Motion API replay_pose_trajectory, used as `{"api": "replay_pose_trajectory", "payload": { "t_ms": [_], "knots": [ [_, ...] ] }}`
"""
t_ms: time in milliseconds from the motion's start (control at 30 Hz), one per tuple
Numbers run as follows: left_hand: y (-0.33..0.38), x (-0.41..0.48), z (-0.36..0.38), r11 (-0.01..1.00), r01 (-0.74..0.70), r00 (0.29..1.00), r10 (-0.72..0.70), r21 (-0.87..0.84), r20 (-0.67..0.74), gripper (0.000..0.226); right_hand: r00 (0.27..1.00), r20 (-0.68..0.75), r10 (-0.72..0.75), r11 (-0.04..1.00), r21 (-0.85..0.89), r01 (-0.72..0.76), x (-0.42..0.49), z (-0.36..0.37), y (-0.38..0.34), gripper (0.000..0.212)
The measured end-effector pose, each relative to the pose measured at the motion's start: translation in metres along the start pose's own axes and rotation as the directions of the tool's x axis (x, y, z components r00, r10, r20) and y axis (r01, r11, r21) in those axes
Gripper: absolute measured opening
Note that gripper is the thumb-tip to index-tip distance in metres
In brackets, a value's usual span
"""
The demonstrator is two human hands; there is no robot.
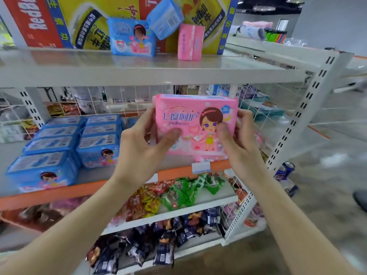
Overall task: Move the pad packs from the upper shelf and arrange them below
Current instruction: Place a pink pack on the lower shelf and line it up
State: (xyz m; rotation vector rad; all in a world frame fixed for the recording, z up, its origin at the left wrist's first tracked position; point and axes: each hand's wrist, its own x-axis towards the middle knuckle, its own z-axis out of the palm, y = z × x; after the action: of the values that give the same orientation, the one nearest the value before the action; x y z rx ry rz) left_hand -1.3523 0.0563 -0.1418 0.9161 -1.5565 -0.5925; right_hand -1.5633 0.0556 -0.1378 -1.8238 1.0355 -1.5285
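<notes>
Pinched at its two short ends, a soft pink plastic-wrapped pad pack (195, 124) was held by the left hand (143, 143) and right hand (238, 139) before the lower shelf (99, 173); it was judged light, squashy, slightly slippery.

Top shelf (79, 62) is wide open along its front edge and all down the left. At the back, cartons (35, 20) wall it off. An upright blue pack (132, 37), a tilted blue pack (165, 17) leaning above it and a standing pink pack (190, 42) leave only a narrow gap between them. Below, two rows of blue packs (59, 139) fill the left of the middle shelf (93, 173), with bare board in front of the shorter row. Wire mesh (127, 100) shuts the back, a slotted post (296, 124) guards the right corner, and the held pink pack (195, 126) fills the opening on the right.
</notes>
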Motion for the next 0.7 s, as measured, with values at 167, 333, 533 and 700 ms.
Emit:
{"api": "replay_pose_trajectory", "payload": {
  "t_ms": [167, 333, 533, 700],
  "knots": [
    [-0.003, -0.021, -0.003, 0.997, 0.050, 0.999, -0.051, -0.066, -0.006, 0.044, 0.997, 0.068, 0.027, 0.999, 0.030, -0.029, -0.010, 0.007, 0.005, 0.028],
    [-0.006, -0.030, 0.004, 0.997, 0.063, 0.997, -0.065, -0.049, -0.042, 0.042, 0.982, 0.183, 0.042, 0.988, 0.140, -0.069, -0.012, -0.003, 0.014, 0.033],
    [-0.012, -0.029, 0.035, 0.994, 0.106, 0.991, -0.108, -0.026, -0.076, 0.042, 0.973, 0.212, 0.088, 0.980, 0.155, -0.122, -0.003, -0.027, 0.032, 0.035],
    [-0.012, -0.017, 0.068, 0.993, 0.118, 0.991, -0.116, 0.023, -0.074, 0.043, 0.975, 0.196, 0.106, 0.972, 0.189, -0.143, 0.004, -0.060, 0.048, 0.034]
  ]
}}
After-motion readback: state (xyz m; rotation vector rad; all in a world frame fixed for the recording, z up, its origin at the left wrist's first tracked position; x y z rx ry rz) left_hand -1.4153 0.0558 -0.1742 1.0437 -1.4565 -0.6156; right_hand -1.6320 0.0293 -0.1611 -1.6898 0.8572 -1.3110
